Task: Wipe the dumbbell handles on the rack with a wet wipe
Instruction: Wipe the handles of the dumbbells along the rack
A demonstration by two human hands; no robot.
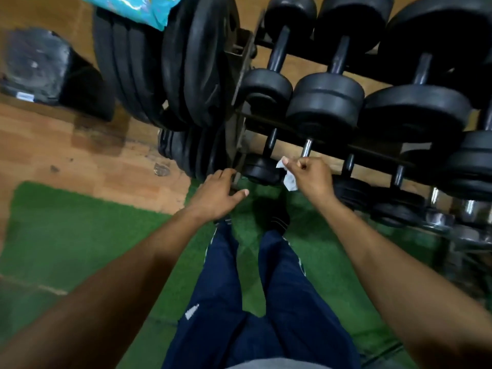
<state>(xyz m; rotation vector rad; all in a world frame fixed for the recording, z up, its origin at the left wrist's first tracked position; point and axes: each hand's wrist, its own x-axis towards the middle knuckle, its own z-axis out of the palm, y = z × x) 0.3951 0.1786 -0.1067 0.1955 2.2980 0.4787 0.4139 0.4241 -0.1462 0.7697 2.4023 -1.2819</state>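
The right hand (311, 177) holds a crumpled white wet wipe (288, 179), its fingers (286, 161) curled round the cloth and pinching it, directly at the near end of a slim metal dumbbell handle (306, 148) on the lower tier of the black steel dumbbell rack (239, 121). The placement suggests the handle is about to be wiped, or is under wiping. The left hand (218, 194) rests against the rack's end post, fingers loosely spread and holding nothing, apparently as a brace. The black round-plated dumbbells (326, 102) appear matt and rubbery; their handles are smooth bars, some dark, some bright. Black weight plates (191, 65) stand stacked at the rack's end. Green artificial turf (80, 235) with a coarse pile lies underfoot.
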